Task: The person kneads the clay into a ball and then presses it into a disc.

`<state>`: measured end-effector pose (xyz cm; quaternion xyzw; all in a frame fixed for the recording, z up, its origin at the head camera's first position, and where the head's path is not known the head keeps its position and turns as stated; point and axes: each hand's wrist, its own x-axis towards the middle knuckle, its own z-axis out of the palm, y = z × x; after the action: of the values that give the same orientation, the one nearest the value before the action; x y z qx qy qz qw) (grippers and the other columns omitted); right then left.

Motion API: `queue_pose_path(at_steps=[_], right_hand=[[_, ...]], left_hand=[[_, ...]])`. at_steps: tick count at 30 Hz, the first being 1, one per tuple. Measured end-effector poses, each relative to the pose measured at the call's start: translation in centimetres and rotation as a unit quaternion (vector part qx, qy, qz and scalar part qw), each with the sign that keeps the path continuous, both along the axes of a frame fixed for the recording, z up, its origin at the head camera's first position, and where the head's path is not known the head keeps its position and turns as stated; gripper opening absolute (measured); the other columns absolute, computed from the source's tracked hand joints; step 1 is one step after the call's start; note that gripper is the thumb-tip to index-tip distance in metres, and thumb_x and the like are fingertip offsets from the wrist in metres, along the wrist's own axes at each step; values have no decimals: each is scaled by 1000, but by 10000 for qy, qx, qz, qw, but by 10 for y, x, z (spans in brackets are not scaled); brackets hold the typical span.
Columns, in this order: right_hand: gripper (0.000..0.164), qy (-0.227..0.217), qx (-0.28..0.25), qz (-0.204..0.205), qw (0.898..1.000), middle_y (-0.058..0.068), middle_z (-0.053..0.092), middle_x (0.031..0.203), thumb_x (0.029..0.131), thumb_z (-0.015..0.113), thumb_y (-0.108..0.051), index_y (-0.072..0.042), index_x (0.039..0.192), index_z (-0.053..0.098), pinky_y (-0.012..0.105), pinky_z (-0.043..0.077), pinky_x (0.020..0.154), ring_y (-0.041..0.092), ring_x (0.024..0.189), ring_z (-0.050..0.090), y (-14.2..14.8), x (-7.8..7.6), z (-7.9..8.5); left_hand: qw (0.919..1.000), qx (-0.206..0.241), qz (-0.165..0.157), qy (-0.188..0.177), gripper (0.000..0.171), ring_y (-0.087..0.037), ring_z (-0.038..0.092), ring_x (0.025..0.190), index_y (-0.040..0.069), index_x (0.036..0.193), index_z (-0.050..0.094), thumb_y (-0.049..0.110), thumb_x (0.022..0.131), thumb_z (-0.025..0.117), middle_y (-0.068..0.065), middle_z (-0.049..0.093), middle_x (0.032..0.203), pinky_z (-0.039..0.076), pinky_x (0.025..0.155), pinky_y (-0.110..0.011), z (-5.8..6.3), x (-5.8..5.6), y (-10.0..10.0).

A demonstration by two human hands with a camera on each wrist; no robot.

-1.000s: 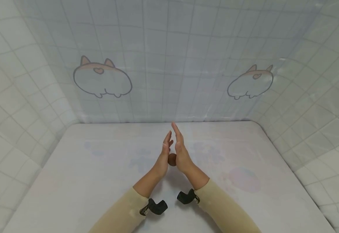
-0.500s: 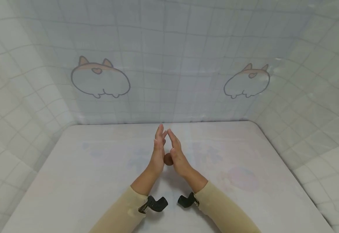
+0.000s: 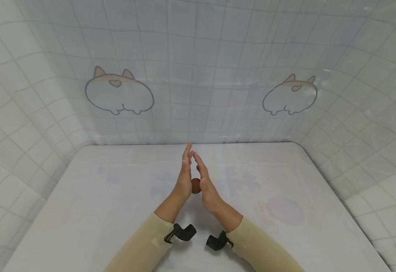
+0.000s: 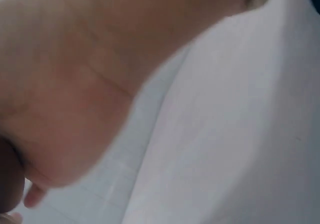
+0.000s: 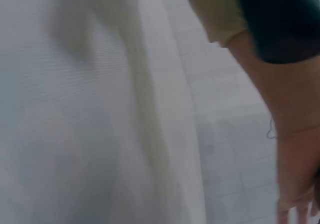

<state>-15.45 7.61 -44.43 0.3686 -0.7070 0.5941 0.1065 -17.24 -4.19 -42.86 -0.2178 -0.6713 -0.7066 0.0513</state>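
Observation:
A smooth brown ball (image 3: 196, 186) sits between my two palms near the middle of the head view. My left hand (image 3: 184, 182) presses on it from the left, fingers straight and pointing away from me. From the other side my right hand (image 3: 209, 192) lies against the ball, its fingers also extended. The fingertips of both hands come close together ahead of the ball, the left ones reaching farther forward. In the left wrist view the ball (image 4: 9, 179) shows dark under the heel of the palm. The right wrist view shows the hand at its right edge.
Below the hands spreads a white table (image 3: 116, 226) with faint pastel prints. A tile-patterned curtain (image 3: 198, 87) with cartoon animal drawings stands behind, and similar walls rise at both sides. Black wrist mounts (image 3: 185, 232) stick out from the beige sleeves (image 3: 143, 241).
My palms have slid against each other: the left hand has moved forward, the right back. Both hands and the ball have shifted slightly left in the head view.

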Motion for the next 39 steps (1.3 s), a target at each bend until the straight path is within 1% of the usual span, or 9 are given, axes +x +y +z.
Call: queue_pose_path(at_steps=[5, 8, 11, 17, 22, 27, 32, 35, 39], right_hand=[[89, 94, -173, -187, 9996, 12, 4, 167, 99, 6, -71, -6, 161, 4, 54, 10, 119, 29, 153, 4, 4, -1, 10], [91, -19, -196, -516, 9985, 11, 6, 167, 98, 6, -73, -8, 161, 6, 63, 10, 116, 29, 153, 5, 8, -3, 13], [91, -161, -135, -794, 9966, 10, 7, 167, 97, 7, -75, -11, 162, 7, 65, 10, 115, 29, 153, 6, 12, -6, 14], [93, -436, 27, -986, 9942, 7, 8, 167, 94, 9, -79, -16, 162, 6, 68, 9, 113, 28, 152, 7, 16, -12, 13], [93, -481, 187, -1094, 9927, 6, 9, 167, 93, 8, -80, -18, 162, 9, 70, 13, 111, 29, 151, 10, 20, -17, 11], [92, -539, 398, -1090, 9918, 5, 8, 167, 92, 5, -80, -20, 163, 9, 70, 14, 111, 29, 152, 8, 22, -21, 3], [94, -679, 556, -974, 9914, 5, 7, 167, 90, 4, -82, -21, 163, 6, 71, 13, 111, 30, 152, 5, 20, -21, -4], [95, -743, 472, -888, 9922, 6, 6, 167, 90, 4, -82, -20, 163, 6, 71, 12, 111, 31, 152, 5, 17, -18, -7], [94, -688, 229, -780, 9943, 9, 7, 167, 93, 4, -79, -16, 162, 5, 68, 12, 113, 32, 152, 6, 11, -13, -9]], left_hand=[[9985, -390, -258, -292, 85, -30, 8, 152, 25, 162, 2, 77, 95, 5, -3, 3, 167, 6, 113, -69, -9, 4, 4], [9974, -483, -445, -306, 83, -35, 10, 152, 21, 162, 1, 72, 97, 3, -3, 0, 168, 7, 114, -68, -12, 7, 8], [9963, -439, -704, -230, 84, -41, 13, 150, 16, 162, 1, 70, 99, 2, -8, -1, 168, 8, 115, -67, -14, 9, 12], [9910, -23, -1308, -272, 89, -43, 11, 149, 13, 162, 0, 73, 96, 2, -12, -2, 167, 7, 115, -66, -9, 15, 12], [9862, 522, -1541, -294, 86, -40, 8, 150, 9, 161, -3, 68, 99, 0, -17, -4, 166, 2, 114, -67, 0, 18, 12], [9833, 1145, -1351, -428, 84, -37, 7, 151, 9, 161, -1, 68, 100, 4, -13, -1, 167, 1, 117, -62, 6, 16, 11], [9856, 1364, -960, -271, 83, -33, 9, 152, 10, 161, 1, 67, 102, 9, -8, 2, 167, 2, 118, -59, 9, 10, 10], [9907, 1182, -653, -139, 86, -30, 11, 152, 12, 161, 1, 71, 100, 12, -8, 3, 167, 4, 119, -57, 9, 6, 10], [9982, 561, -217, -86, 88, -27, 10, 152, 21, 162, 2, 78, 95, 9, -6, 6, 166, 4, 117, -62, 5, 1, 11]])
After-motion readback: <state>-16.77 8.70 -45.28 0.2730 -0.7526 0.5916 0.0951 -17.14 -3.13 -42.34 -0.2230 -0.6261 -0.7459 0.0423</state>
